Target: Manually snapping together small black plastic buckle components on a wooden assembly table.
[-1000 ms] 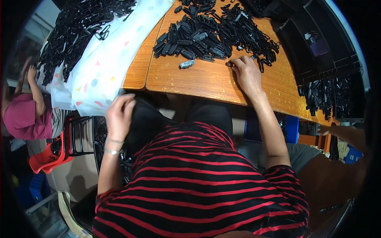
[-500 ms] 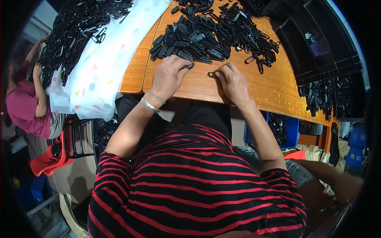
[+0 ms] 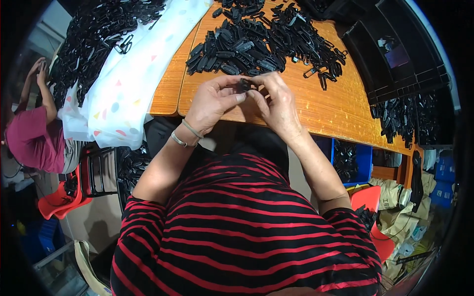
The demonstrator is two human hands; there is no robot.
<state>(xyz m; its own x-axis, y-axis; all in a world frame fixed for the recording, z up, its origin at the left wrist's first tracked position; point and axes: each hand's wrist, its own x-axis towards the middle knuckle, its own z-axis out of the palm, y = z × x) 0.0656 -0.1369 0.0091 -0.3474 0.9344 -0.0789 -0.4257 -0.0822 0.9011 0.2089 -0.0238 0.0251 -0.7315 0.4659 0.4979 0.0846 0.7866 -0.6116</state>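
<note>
Over the near edge of the wooden table [image 3: 328, 111], both hands meet around a small black plastic piece [image 3: 244, 86]. My left hand [image 3: 211, 102] pinches it from one side, thumb pointing right. My right hand [image 3: 280, 101] grips it from the other side with thumb and fingers. Those fingers partly cover the piece, so whether it is one part or two joined cannot be told. Just beyond the hands lies a heap of long black plastic pieces [image 3: 237, 47]. At its right edge are loose black open frames [image 3: 323, 79].
A white patterned sheet [image 3: 116, 93] lies to the left, with a large pile of black parts [image 3: 98, 44] beyond it. A co-worker [image 3: 34, 143] sits at far left. Black crates [image 3: 395, 54] stand at right. A blue bin [image 3: 365, 163] and red chair [image 3: 366, 200] are below the table.
My hands were apart, each pinching a black piece; now they have come together at the middle. Another person's arm at lower right has left the view. The co-worker's hands have come together.
</note>
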